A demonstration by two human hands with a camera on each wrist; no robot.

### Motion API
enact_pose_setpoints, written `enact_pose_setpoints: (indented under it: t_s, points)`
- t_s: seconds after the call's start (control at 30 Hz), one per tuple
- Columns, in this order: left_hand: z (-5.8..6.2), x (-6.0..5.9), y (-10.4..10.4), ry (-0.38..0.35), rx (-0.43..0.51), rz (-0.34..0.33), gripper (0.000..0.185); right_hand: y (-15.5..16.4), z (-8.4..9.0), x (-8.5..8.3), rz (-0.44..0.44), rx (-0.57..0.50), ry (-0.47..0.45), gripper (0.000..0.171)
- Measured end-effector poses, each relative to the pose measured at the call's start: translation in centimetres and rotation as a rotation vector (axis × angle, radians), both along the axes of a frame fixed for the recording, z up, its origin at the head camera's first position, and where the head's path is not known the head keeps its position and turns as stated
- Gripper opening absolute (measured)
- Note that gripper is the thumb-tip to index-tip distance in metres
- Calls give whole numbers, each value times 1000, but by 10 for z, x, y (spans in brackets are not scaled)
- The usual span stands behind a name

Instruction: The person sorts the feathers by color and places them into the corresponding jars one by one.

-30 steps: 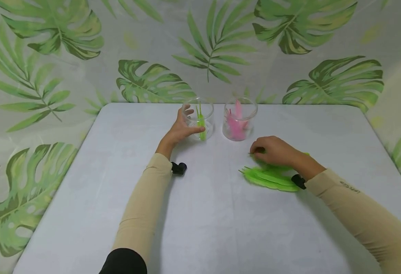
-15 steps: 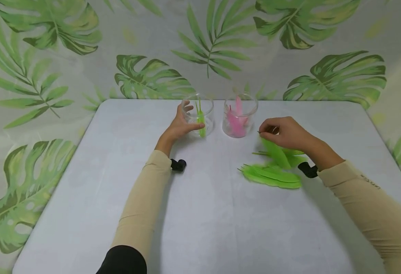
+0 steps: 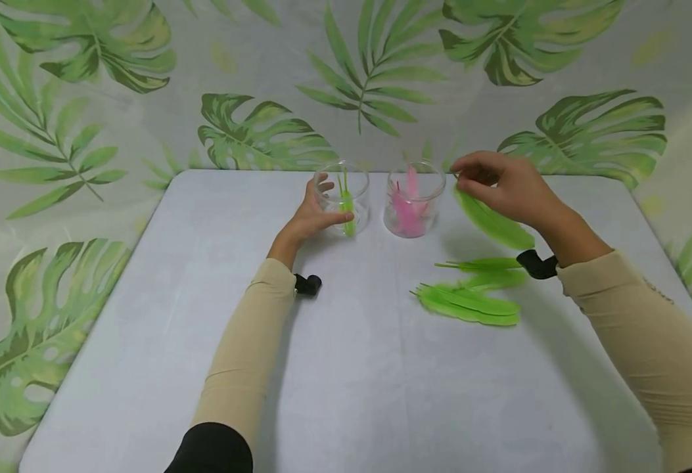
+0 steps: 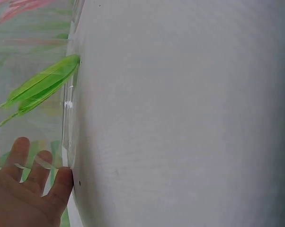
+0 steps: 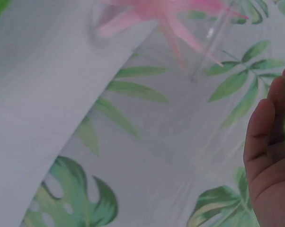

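In the head view, my left hand (image 3: 310, 213) wraps its thumb and fingers round a clear glass jar (image 3: 361, 203) at the back middle. Green feathers (image 4: 48, 85) stand in that jar, quills up. My right hand (image 3: 511, 187), raised over the back right of the table, pinches a bright green feather (image 3: 493, 220) by its quill end. The feather's vane slants down toward the wrist. In the right wrist view only a green strip of it shows beside the curled fingers (image 5: 259, 137).
Just right of the held jar stands a second glass jar (image 3: 390, 220) with pink feathers (image 3: 407, 213). More green feathers (image 3: 470, 307) lie on the white table (image 3: 346, 387) below my right hand. Behind the table hangs a leaf-patterned cloth (image 3: 405, 39).
My right hand has picked a green feather off the pile and lifted it up and away toward the back. The left hand stays at its jar.
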State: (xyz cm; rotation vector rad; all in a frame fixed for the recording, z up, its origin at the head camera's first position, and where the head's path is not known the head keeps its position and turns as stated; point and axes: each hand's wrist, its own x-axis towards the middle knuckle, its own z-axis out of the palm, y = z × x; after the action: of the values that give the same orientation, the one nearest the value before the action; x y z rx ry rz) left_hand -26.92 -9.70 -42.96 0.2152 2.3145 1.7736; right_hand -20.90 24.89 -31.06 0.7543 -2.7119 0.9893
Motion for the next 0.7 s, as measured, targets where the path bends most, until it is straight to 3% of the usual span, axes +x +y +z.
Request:
enact_pose_setpoints:
  t_s: [0.23, 0.4, 0.53, 0.7]
  points:
    - [17, 9, 2, -49, 12, -14, 107, -38, 25, -20, 63, -15, -24, 32]
    - [28, 14, 2, -54, 11, -36, 105, -75, 33, -38, 66, -97, -65, 35]
    - [21, 10, 1, -57, 16, -21, 106, -102, 31, -53, 37, -221, -97, 37]
    - [5, 3, 0, -24, 13, 3, 105, -125, 24, -70, -79, -409, -118, 31]
